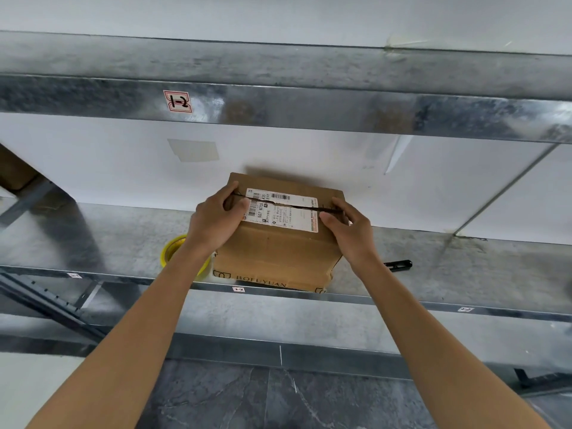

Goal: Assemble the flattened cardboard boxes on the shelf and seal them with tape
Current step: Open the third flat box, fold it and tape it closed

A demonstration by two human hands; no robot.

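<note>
Blk pen-like item (397, 265), red-edged sticker (177, 101)

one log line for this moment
box: on shelf, seam untaped | left hand: grips box | right hand: grips box | tape: left of box

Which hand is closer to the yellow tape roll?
The left hand, on the brown cardboard box's left end beside the yellow tape roll; the right hand is opposite.
</note>
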